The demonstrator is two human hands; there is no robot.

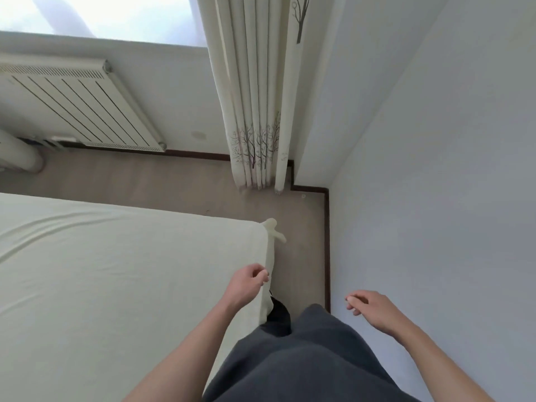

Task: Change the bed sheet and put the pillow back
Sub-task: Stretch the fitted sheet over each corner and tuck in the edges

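Note:
A pale cream bed sheet (121,274) covers the bed and fills the left half of the view, with soft creases running across it. At the bed's far right corner a small tail of sheet (274,229) sticks out. My left hand (246,284) hovers at the bed's right edge with its fingers loosely curled and nothing in them. Over the narrow strip of floor by the wall, my right hand (371,310) hangs in the air with relaxed, curled fingers and holds nothing. No pillow is in view.
A narrow strip of floor (301,256) runs between the bed and the white wall (435,198) on the right. A folded curtain (258,111) hangs at the far corner. A white radiator (72,103) sits under the window at the far left.

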